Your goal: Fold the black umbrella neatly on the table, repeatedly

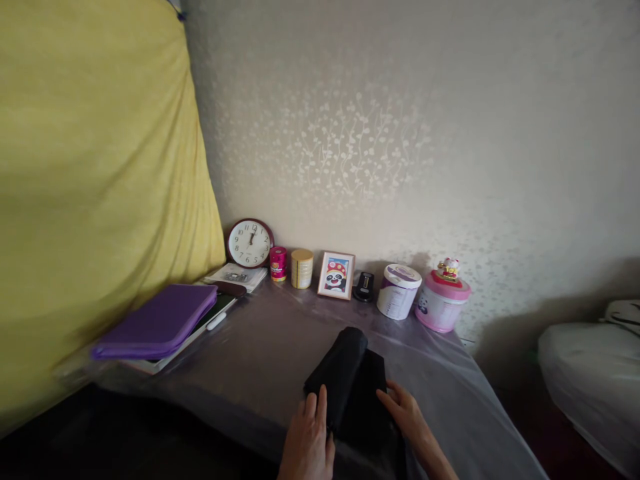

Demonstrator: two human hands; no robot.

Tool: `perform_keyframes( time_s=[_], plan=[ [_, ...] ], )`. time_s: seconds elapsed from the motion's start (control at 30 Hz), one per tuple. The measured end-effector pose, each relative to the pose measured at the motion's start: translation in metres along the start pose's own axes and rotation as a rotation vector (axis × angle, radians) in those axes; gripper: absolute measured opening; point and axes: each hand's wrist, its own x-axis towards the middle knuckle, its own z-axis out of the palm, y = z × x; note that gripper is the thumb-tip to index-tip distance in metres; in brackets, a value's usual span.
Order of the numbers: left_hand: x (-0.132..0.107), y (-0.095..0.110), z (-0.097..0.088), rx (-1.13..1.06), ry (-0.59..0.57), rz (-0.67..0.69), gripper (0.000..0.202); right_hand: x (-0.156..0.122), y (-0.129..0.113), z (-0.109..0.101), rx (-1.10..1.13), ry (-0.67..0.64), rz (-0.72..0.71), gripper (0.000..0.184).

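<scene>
A black, cloth-like piece (345, 373) lies at the front of the table, partly folded or rolled over itself, with a flat part at its right. What kind of item it is I cannot make out. On its lower left edge my left hand (309, 437) holds it, fingers pointing up along the folded part. My right hand (407, 417) pinches the right edge of the flat part between thumb and fingers. The lower end of the black piece is dark and partly hidden between the hands.
Along the wall stand a clock (250, 243), a pink tin (278, 264), a yellow-lidded can (301, 270), a panda picture frame (336, 275), a black device (365, 287), a white tub (399, 293) and a pink tub (441, 303). A purple folder (160, 320) lies left on the plastic-covered table (250, 353).
</scene>
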Motion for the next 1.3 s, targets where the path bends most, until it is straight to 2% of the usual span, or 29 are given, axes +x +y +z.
perform_keyframes(
  time_s=[0.23, 0.33, 0.47, 0.57, 0.7, 0.8, 0.9, 0.97, 1.03, 1.1, 1.2, 1.3],
  plan=[
    [0.000, 0.001, -0.002, -0.002, 0.012, 0.006, 0.072, 0.003, 0.017, -0.013, -0.002, -0.083, 0.016, 0.048],
    [-0.001, 0.001, -0.002, 0.006, 0.012, -0.003, 0.070, -0.002, 0.016, -0.016, -0.025, -0.115, 0.034, 0.046],
    [-0.003, 0.001, 0.002, 0.026, 0.070, -0.014, 0.064, -0.011, 0.010, -0.024, -0.072, -0.123, 0.008, 0.039],
    [-0.004, -0.001, 0.005, 0.038, 0.114, 0.012, 0.063, -0.013, 0.013, -0.037, -0.171, -0.076, -0.005, 0.035],
    [-0.004, -0.004, 0.010, 0.037, 0.170, 0.033, 0.062, -0.012, 0.019, -0.049, -0.405, 0.147, -0.090, 0.030],
    [-0.003, -0.006, 0.014, 0.028, 0.200, 0.047, 0.062, -0.012, 0.008, -0.037, -0.452, 0.212, -0.244, 0.028],
    [-0.003, -0.007, 0.015, 0.020, 0.203, 0.065, 0.061, -0.014, -0.009, -0.005, -0.410, 0.143, -0.452, 0.029],
    [-0.004, -0.007, 0.013, 0.024, 0.196, 0.062, 0.060, -0.013, -0.016, 0.018, -0.402, 0.092, -0.547, 0.030],
    [-0.004, -0.006, 0.009, 0.029, 0.178, 0.052, 0.060, -0.010, -0.013, 0.032, -0.378, 0.084, -0.586, 0.032],
    [-0.004, -0.006, 0.004, 0.023, 0.153, 0.048, 0.060, -0.002, -0.003, 0.034, -0.357, 0.179, -0.559, 0.032],
    [-0.004, -0.005, 0.000, 0.018, 0.132, 0.046, 0.057, 0.010, 0.017, 0.017, -0.335, 0.338, -0.419, 0.032],
    [-0.004, -0.005, -0.002, 0.024, 0.137, 0.054, 0.055, 0.020, 0.027, 0.000, -0.280, 0.317, -0.269, 0.029]
  ],
)
